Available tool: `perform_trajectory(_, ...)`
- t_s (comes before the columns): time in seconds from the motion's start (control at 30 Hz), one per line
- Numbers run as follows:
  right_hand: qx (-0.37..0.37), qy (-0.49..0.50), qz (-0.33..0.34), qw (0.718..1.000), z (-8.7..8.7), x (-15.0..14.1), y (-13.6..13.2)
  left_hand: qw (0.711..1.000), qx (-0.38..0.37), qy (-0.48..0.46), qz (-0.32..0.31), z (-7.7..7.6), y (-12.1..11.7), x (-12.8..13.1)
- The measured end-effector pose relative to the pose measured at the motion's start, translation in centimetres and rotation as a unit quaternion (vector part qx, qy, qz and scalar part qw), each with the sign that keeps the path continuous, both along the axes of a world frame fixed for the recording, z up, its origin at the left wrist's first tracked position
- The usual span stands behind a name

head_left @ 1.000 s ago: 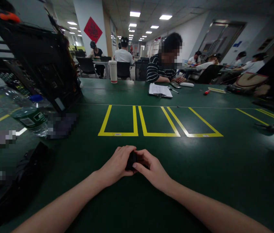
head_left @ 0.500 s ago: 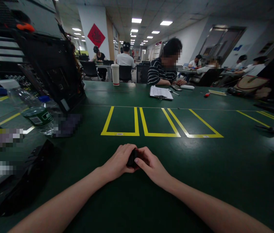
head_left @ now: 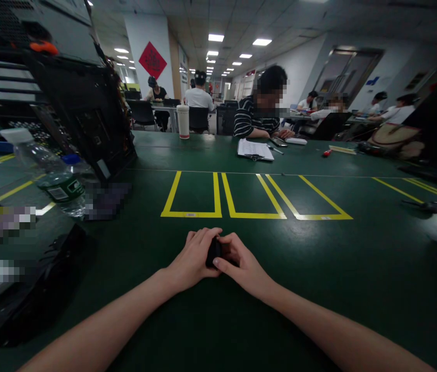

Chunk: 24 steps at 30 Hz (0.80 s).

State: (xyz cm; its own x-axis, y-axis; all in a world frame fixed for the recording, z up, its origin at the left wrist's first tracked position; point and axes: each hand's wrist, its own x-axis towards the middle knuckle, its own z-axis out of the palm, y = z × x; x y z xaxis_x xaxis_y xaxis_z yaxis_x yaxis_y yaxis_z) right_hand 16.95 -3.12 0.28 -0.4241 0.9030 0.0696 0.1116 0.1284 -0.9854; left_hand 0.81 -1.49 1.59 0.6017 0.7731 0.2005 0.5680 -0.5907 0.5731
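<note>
Your left hand (head_left: 195,258) cups the small black object (head_left: 214,251), fingers curled; your right hand (head_left: 247,266) pinches its right side, thumb and fingers. Object's your side of the yellow tape (head_left: 257,216), well short of the worktop's (head_left: 211,330) far edge.

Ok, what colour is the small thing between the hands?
The small thing is black, shown in the head view.

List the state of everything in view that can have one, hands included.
Small black object: held, partly covered
Left hand: curled around it
Right hand: curled against it
Plastic bottle: white cap on
Tall cup: upright on the green table
Clipboard: lying flat, papers on it
Ceiling lights: lit
</note>
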Motion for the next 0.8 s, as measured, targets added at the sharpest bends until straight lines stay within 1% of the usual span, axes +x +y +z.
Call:
perform_trajectory(0.1, -0.023, 0.001, -0.008, 1.0, 0.2, -0.1, 0.1, 0.999, -0.027, -0.027, -0.008, 0.2, 0.0, -0.1)
perform_trajectory(0.17, -0.038, 0.008, -0.008, 0.999, 0.3, 0.0, 0.2, 0.997, -0.052, -0.052, -0.027, 0.4, 0.0, -0.3)
perform_trajectory(0.27, -0.048, 0.014, -0.008, 0.999, 0.5, 0.2, 0.2, 0.987, -0.109, -0.099, -0.061, 0.8, 0.4, -0.8)
perform_trajectory(0.37, -0.053, 0.007, -0.012, 0.999, 0.6, 0.3, 0.2, 0.978, -0.131, -0.143, -0.073, 1.1, 0.8, -1.4)
perform_trajectory(0.4, -0.056, 0.006, -0.012, 0.998, 0.7, 0.3, 0.2, 0.979, -0.13, -0.138, -0.072, 1.2, 0.9, -1.6)
perform_trajectory(0.47, -0.06, 0.007, -0.01, 0.998, 0.6, 0.3, 0.3, 0.987, -0.118, -0.086, -0.062, 1.1, 1.0, -1.7)
perform_trajectory(0.53, -0.057, 0.01, -0.011, 0.998, 0.5, 0.3, 0.3, 0.996, -0.079, -0.022, -0.038, 0.8, 0.9, -1.7)
perform_trajectory(0.6, -0.054, 0.012, -0.015, 0.998, 0.4, 0.2, 0.4, 0.999, -0.048, 0.016, -0.007, 0.2, 0.7, -1.6)
perform_trajectory(0.7, -0.052, 0.011, -0.016, 0.998, 0.4, 0.2, 0.3, 0.998, -0.027, 0.038, 0.034, -0.5, 0.5, -1.2)
perform_trajectory(0.8, -0.035, 0.003, -0.021, 0.999, 0.3, 0.1, 0.0, 0.997, -0.01, 0.037, 0.06, -0.7, 0.3, -0.9)
